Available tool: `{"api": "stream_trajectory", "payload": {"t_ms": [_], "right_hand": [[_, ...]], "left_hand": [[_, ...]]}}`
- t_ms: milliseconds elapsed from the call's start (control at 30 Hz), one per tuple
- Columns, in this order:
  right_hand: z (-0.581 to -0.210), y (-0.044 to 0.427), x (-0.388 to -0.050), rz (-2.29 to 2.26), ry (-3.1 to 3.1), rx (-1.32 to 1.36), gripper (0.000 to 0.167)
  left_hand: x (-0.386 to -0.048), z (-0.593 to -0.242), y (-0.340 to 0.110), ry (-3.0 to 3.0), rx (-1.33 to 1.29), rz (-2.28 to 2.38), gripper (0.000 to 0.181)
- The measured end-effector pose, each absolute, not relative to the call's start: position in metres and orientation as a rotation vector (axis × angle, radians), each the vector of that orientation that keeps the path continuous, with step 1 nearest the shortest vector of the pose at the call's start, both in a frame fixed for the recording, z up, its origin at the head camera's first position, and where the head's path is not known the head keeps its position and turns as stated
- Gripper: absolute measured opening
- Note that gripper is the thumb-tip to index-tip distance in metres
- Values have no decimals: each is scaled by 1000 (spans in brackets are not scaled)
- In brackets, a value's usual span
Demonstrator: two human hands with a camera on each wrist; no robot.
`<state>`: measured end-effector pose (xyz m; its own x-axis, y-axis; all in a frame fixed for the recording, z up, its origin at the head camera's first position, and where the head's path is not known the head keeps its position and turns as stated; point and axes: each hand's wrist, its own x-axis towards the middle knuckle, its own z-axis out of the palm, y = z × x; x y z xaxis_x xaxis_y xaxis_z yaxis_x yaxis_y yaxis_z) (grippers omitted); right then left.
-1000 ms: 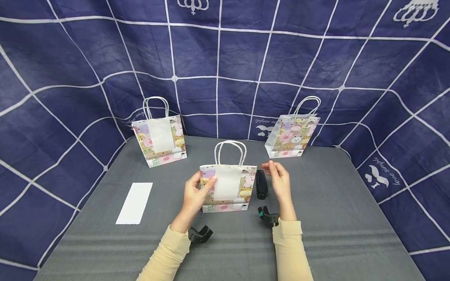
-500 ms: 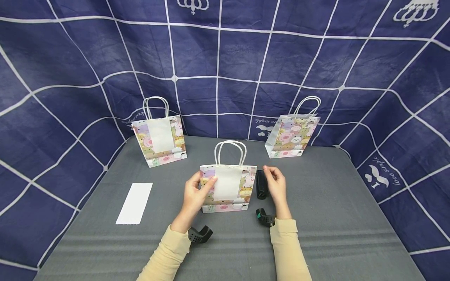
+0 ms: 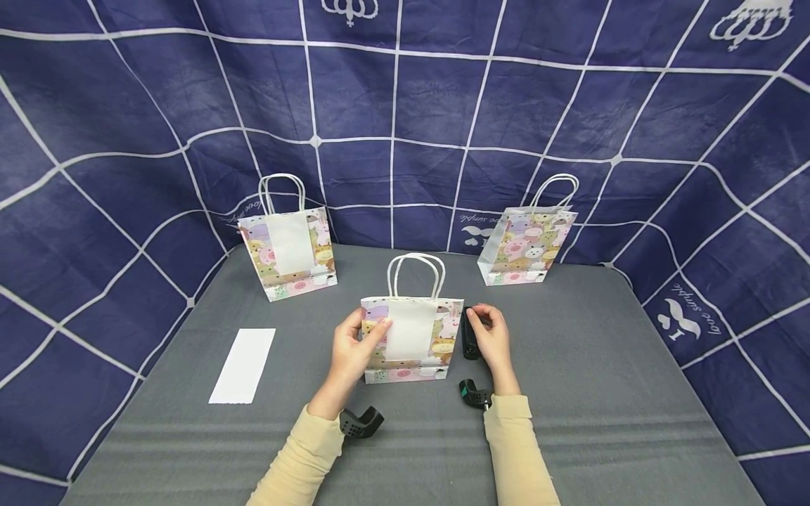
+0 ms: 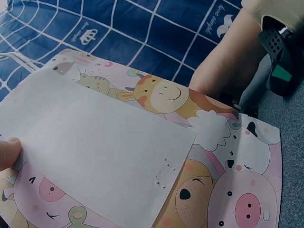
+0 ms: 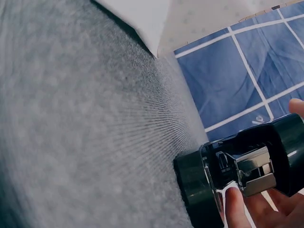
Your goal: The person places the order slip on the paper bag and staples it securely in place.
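Note:
A small paper bag with animal prints and white twisted handles [image 3: 443, 337] stands upright at the middle of the table. My left hand [image 3: 349, 355] grips its left edge, thumb on the front near a white paper panel [image 3: 410, 330]. Small raised dots mark that panel [image 4: 95, 142] in the left wrist view. Close to the bag's right side is a black stapler [image 3: 470, 341], with its metal part [image 5: 256, 171] showing in the right wrist view. The fingers of my right hand [image 3: 493, 344] are curled round the stapler.
Two similar bags stand at the back, one at the left [image 3: 291, 246] with a white panel and one at the right [image 3: 528, 246]. A white paper strip [image 3: 242, 365] lies on the grey table [image 3: 405, 450] at the left. A blue gridded cloth [image 3: 430, 98] hangs behind.
My right hand has moved left and onto the stapler, where its fingers now hold it. The left hand has kept its grip on the middle bag.

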<state>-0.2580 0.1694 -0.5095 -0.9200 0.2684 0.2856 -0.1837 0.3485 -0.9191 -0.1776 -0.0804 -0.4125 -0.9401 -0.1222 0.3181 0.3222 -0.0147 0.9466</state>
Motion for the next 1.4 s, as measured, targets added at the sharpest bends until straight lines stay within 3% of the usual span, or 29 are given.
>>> {"api": "stream_trajectory", "payload": {"t_ms": [533,900,1233,1400], "right_hand": [[-519,175,-259,1716,-2365,-44,41],[-519,173,-258,1700,-2314,45,37],[-488,163,-240,1691,-2259,194,37],[-500,169,-246,1662,-2318,110,54]], "left_hand": [[-178,-414,-80,-1959,-207,-2016,14],[-178,-414,-80,-1955,-207,-2026,15],[-179,-415,-80,-1942,-215,-2030,13],[-178,-415,-80,-1950,-206,-2034,14]]}}
